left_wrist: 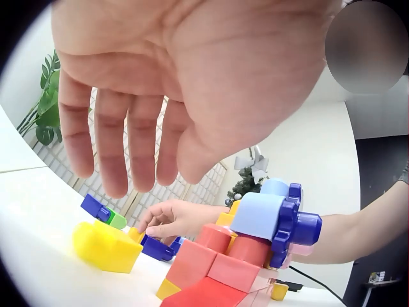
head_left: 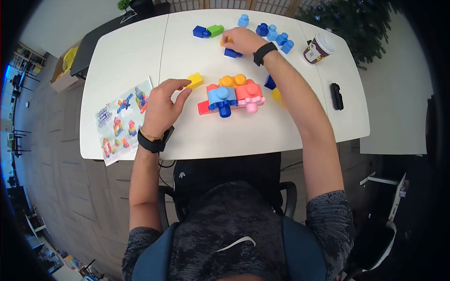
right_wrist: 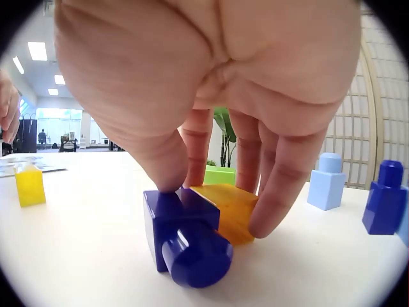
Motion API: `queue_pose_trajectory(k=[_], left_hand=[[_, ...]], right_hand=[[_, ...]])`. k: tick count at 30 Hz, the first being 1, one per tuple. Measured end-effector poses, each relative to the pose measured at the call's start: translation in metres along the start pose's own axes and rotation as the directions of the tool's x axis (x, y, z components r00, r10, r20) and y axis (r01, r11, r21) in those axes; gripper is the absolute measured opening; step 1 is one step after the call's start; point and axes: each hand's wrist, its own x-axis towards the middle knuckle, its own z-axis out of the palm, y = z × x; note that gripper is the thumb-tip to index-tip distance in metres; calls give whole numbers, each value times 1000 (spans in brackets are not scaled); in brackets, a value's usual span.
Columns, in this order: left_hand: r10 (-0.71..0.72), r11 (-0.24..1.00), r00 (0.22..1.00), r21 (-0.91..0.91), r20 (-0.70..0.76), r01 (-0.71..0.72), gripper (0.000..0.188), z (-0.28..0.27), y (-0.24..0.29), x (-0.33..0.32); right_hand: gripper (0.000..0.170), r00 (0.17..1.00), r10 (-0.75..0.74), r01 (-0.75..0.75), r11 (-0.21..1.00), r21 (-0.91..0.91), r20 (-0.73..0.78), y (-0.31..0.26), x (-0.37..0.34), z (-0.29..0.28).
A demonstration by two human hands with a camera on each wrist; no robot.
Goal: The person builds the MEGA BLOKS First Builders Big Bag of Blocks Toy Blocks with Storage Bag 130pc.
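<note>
The right hand (head_left: 243,40) reached across the tabletop (head_left: 187,140), its fingers bent around an orange block (right_wrist: 233,214); the thumb came down at the edge of a dark blue block (right_wrist: 182,214) close beside it, probably because the neighbour left little room for a grip. That blue block lay on its side, its stud pointing sideways.

The left hand (head_left: 164,100) held nothing: its fingers hung loosely extended near a yellow block (head_left: 195,80), and whether they touched it could not be told. It seemed poised there as the free hand.

The multicoloured build (head_left: 248,91) stood between the forearms, presumably central so either hand could add to it. A printed leaflet (head_left: 117,129) lay to the left, apparently within glancing range, well apart from the pieces.
</note>
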Motion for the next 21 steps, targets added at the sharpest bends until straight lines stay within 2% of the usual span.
queue_pose_trajectory(k=[1,3,6,8,9,11,12,13,14,15,17,18,19,21], left_hand=[[-7,1000,1000,-20,-8,7,19,0,0,-3],[-36,999,999,-38,5,37,20,2,1,-4],[5,997,1000,-74,-15,-6,21,2,9,-2],[-5,994,1000,-108,-12,3,21,2,16,-4],[-12,991,1000,-135,-22,8,20,3,20,-4],[9,988,1000,-152,-22,-12,19,1,27,-7],[16,985,999,-171,-42,-23,19,-2,34,-8],[22,982,998,-188,-63,-34,18,-7,41,-10],[22,982,998,-184,-54,-32,18,-13,48,-15],[28,982,998,-184,-56,-38,18,-17,54,-18],[-90,924,996,-375,-12,78,21,-24,63,-29],[-108,881,994,-460,34,112,29,-25,69,-34],[-108,880,994,-462,27,109,29,-23,76,-35],[-64,832,998,-551,26,68,38,-14,92,-33]], right_hand=[[20,999,-34,34,999,7,6,3,-1,1],[19,995,61,-61,998,0,75,2,-7,-7],[22,996,25,-23,999,-23,91,20,-18,-6],[29,986,79,-56,987,-152,150,17,-31,-17],[29,984,94,-73,987,-144,148,20,-36,-15],[36,993,90,-78,984,-158,72,35,-40,-11],[35,996,92,-93,980,-178,-16,41,-43,-11],[35,995,102,-104,979,-174,-23,33,-55,-19],[50,973,136,-121,989,89,-186,12,-72,-35],[68,923,199,-82,938,338,-330,-10,-89,-47],[37,806,143,155,886,438,-574,-50,-121,-50],[39,804,70,266,846,462,-590,-76,-141,-54],[42,794,-1,372,792,484,-608,-104,-161,-59],[43,871,-20,291,827,482,-491,-152,-196,-70]])
